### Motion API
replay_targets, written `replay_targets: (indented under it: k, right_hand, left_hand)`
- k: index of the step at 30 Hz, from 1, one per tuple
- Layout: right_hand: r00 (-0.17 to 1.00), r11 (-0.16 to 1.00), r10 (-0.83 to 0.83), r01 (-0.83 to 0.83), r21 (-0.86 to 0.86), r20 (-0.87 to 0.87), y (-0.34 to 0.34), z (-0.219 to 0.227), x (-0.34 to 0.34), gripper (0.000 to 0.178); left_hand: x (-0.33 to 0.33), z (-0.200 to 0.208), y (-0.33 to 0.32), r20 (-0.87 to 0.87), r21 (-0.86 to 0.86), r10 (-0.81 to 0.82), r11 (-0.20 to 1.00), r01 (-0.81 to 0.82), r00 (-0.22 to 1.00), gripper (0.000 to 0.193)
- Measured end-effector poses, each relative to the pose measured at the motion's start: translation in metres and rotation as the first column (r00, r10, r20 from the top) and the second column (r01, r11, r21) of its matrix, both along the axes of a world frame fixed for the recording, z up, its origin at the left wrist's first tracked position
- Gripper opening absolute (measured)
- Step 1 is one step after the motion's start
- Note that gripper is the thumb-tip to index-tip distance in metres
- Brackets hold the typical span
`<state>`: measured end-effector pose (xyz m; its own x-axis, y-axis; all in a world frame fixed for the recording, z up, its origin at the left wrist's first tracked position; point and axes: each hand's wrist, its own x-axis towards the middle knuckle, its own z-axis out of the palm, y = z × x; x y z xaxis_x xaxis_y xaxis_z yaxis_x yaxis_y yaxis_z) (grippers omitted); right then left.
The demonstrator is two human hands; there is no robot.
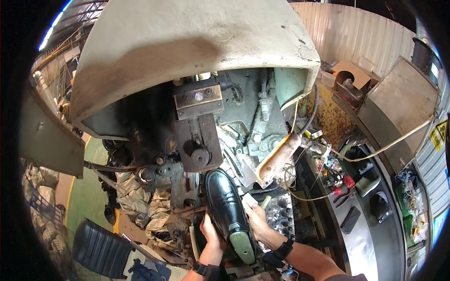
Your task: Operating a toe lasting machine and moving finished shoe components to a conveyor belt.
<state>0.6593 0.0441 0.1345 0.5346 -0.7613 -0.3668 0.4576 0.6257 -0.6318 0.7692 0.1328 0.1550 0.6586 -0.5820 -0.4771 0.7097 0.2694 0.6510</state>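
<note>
A glossy black leather shoe (222, 197) is between my two hands, its toe pointing away toward the machine. A pale green shoe last (243, 247) fills the shoe's opening at the near end. My left hand (211, 233) grips the left side of the shoe, its fingers partly hidden beneath. My right hand (258, 222) is closed against the right side. At its fingertips shows a small white piece (249, 200); whether it is held or worn on the fingers I cannot make out. Just beyond the toe hangs a dark machine head (200, 150).
A large cream machine hood (187, 42) arches above. An orange-edged lamp (280, 158) with a loose cable sits right of the shoe. Farther right, a metal bench (349, 234) bears a red power drill (345, 185) and a black phone (350, 220). A black chair (101, 248) stands lower left.
</note>
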Motion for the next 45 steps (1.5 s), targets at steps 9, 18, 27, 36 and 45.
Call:
replay_targets:
  k: [9, 18, 27, 36, 45]
  right_hand:
    - [0.803, 0.936, -0.125, -0.100, -0.339, -0.582, -0.073, -0.059, -0.171, 0.051]
    - [0.800, 0.997, -0.012, 0.054, 0.052, -0.600, -0.064, -0.141, -0.149, 0.059]
    - [0.539, 0.919, -0.393, 0.216, -0.329, -0.745, -0.078, -0.152, -0.213, 0.058]
    - [0.828, 0.991, -0.075, 0.125, 0.053, -0.556, -0.065, -0.156, -0.197, 0.098]
    - [0.921, 0.842, 0.073, -0.262, -0.470, -0.383, -0.028, -0.001, -0.082, 0.062]
  left_hand:
    - [0.140, -0.151, 0.159, 0.500, 0.175, 0.344, 0.858, -0.482, 0.795, 0.023]
    - [0.119, -0.360, 0.234, -0.079, 0.830, 0.041, 0.556, 0.043, 0.996, 0.038]
    - [0.121, -0.346, 0.230, -0.060, 0.864, 0.041, 0.502, 0.031, 0.997, 0.043]
    - [0.129, -0.196, 0.206, 0.535, 0.656, 0.037, 0.611, -0.442, 0.844, 0.044]
    - [0.036, -0.017, 0.079, 0.499, -0.003, -0.103, 0.993, 0.121, 0.861, 0.049]
